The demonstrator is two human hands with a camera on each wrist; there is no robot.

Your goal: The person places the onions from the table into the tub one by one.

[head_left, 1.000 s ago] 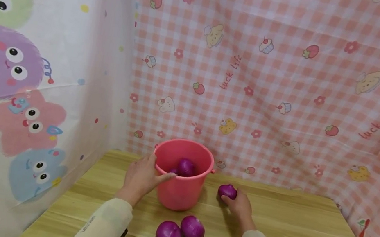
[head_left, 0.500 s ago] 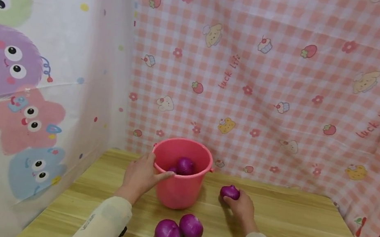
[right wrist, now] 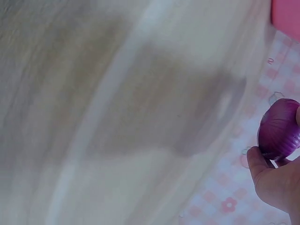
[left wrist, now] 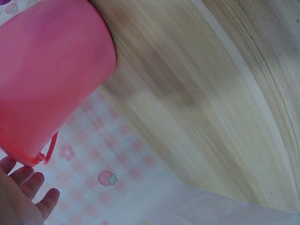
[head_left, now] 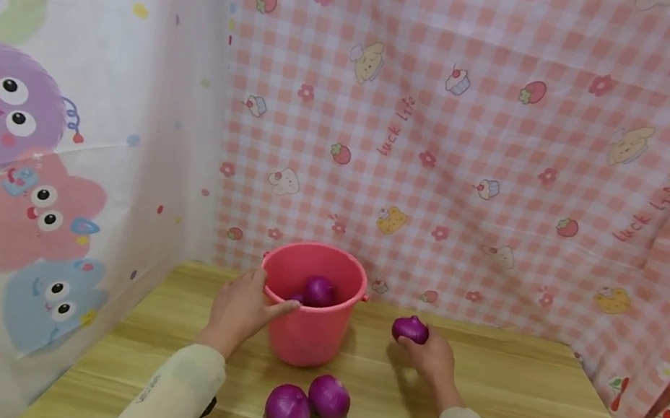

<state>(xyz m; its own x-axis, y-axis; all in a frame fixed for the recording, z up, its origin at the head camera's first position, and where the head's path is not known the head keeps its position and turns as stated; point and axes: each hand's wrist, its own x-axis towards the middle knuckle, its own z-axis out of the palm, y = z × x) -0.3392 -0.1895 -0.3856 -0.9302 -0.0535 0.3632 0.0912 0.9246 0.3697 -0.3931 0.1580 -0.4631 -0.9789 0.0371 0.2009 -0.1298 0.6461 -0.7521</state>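
Note:
A pink bucket (head_left: 307, 336) stands on the wooden table, with purple onions (head_left: 319, 292) visible inside it. My left hand (head_left: 240, 311) holds the bucket's left rim, thumb lying along the front of the rim. In the left wrist view, the fingers (left wrist: 33, 185) reach the rim beside the handle mount. To the right of the bucket, my right hand (head_left: 432, 360) grips another purple onion (head_left: 410, 329) between thumb and fingers. The right wrist view has this onion (right wrist: 280, 129) above the table, whose surface carries a shadow.
Two more purple onions, a left one (head_left: 287, 411) and a right one (head_left: 329, 399), lie side by side in front of the bucket. A pink checked cloth (head_left: 453, 125) hangs behind the table (head_left: 514, 405), and a white cartoon-print cloth (head_left: 175, 140) hangs at the left.
My right hand has lifted the onion slightly and shifted it a little away from the bucket. The left hand stays at the rim. The head view has turned slightly right.

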